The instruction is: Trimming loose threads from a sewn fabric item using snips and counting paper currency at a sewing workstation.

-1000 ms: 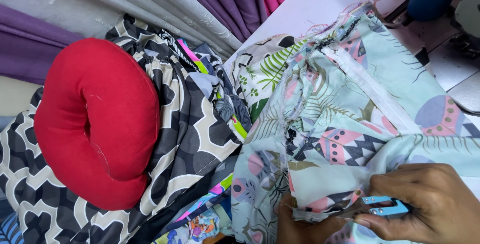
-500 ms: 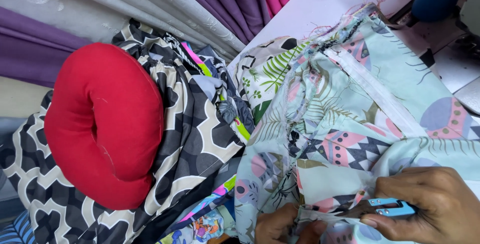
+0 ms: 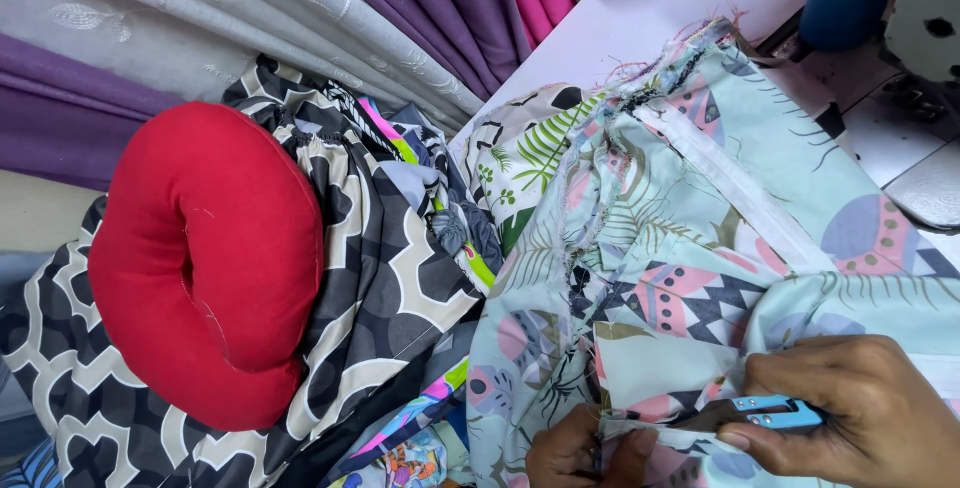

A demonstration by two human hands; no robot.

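Note:
A pale mint fabric (image 3: 700,238) printed with leaves and geometric shapes lies over the white table, a white zipper strip (image 3: 740,198) running across it. My right hand (image 3: 850,408) at the lower right grips a small blue thread snipper (image 3: 770,412), its tip at a fabric edge. My left hand (image 3: 580,448), at the bottom edge, pinches the same fabric just left of the snipper. Part of both hands is cut off by the frame.
A red ring-shaped cushion (image 3: 210,258) rests on black-and-white patterned cloth (image 3: 390,278) at left. Grey, purple and pink curtains (image 3: 400,18) hang behind. A white table (image 3: 640,18) holds a small cup at the top; a sewing machine (image 3: 920,18) sits at the right.
The view has shifted slightly. My left hand has slid a little along the fabric's lower edge; my right hand still holds the snipper at the same seam.

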